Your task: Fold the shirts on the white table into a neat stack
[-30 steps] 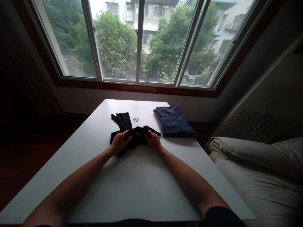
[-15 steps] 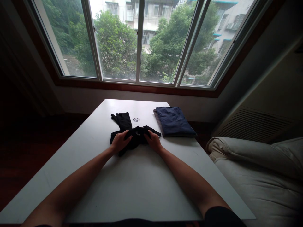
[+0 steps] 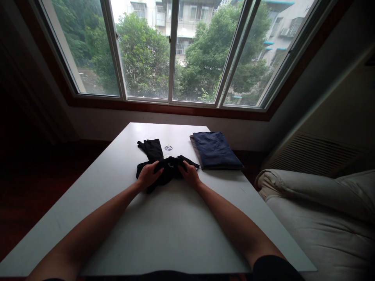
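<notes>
A bunched black cloth item [image 3: 167,175] rests on the white table, with a small pale curved mark near its middle. Its exact kind cannot be made out. My left hand [image 3: 148,174] is closed on its left part, thumb over the cloth. On the other side my right hand [image 3: 190,174] grips the right part in the same way. Parts of the cloth stick out past both hands. Just behind it on the left lies a flat black glove [image 3: 151,149], its fingers pointing left and its near end against the cloth.
The white table [image 3: 164,242] narrows toward the window [image 3: 172,54]. At its right edge lies a folded dark blue cloth [image 3: 215,150] on a greyish one. A round black-and-white emblem [image 3: 168,148] shows behind the black cloth. A pale sofa [image 3: 319,207] stands to the right.
</notes>
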A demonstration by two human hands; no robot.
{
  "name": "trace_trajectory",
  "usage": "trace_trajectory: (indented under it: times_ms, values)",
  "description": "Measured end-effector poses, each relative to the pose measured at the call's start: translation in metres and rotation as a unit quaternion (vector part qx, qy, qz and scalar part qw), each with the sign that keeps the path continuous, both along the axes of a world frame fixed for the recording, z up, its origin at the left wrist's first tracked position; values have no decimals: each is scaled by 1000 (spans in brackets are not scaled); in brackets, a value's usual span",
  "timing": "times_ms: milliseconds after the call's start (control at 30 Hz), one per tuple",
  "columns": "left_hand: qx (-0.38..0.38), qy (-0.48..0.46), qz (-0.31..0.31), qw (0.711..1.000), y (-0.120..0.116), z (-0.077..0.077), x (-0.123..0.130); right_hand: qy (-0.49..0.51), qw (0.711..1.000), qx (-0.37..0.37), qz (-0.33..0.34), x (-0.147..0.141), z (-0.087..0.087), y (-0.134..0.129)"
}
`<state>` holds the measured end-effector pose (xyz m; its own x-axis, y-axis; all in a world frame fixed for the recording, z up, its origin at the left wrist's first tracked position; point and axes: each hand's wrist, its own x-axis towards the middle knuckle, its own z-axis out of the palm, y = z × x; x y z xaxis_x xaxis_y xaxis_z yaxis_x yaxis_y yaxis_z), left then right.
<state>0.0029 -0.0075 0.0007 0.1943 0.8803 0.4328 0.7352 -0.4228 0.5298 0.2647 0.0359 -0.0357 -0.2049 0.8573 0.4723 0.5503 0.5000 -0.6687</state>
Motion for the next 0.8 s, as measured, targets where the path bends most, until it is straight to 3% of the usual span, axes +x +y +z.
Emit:
trace_trajectory:
  times_ms: [800]
  values:
    - [1, -3, 2, 1000, 0, -1, 0, 1, 1000, 7, 0, 0, -4, 3]
